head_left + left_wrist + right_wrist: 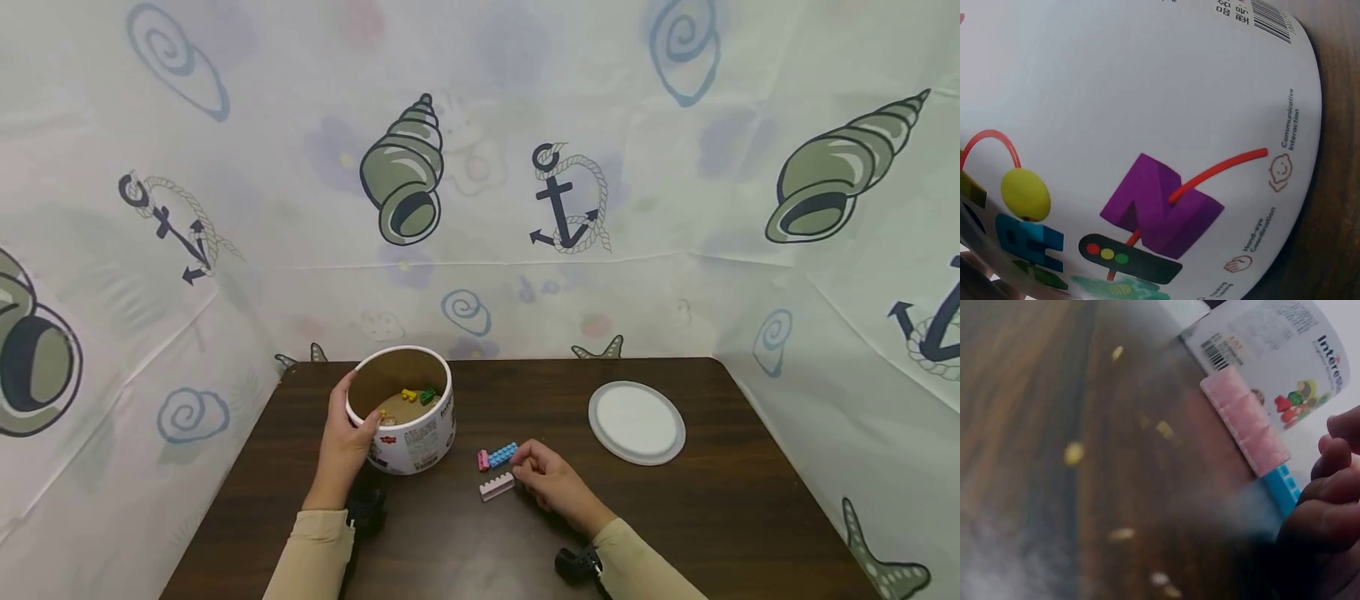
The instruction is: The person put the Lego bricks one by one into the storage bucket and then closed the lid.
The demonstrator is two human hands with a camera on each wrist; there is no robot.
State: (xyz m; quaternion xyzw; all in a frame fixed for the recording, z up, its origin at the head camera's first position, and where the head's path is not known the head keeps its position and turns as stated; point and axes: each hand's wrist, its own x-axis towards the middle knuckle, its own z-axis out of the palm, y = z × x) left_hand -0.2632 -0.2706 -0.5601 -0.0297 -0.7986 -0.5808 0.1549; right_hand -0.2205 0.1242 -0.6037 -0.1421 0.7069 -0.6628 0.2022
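My left hand point(347, 437) grips a white round tub point(431, 442) by its rim, thumb over the near edge. The tub tilts toward me, and a few small yellow point(408, 395) and green pieces point(427, 396) lie inside. Printed letters and pictures cover the tub's wall point(1116, 94) in the left wrist view. My right hand point(555, 485) hovers with loosely bent fingers, fingertips right at the end of a blue toy brick point(503, 454). Against that brick sits a small pink brick point(483, 460). Closer to me lies a pale pink brick point(497, 487), large in the right wrist view point(1244, 419).
A white round lid point(637, 422) lies flat on the dark wooden table point(720, 517), right of the bricks. Behind the table hangs a pale curtain point(495, 308) with shells and anchors, which also runs along both sides.
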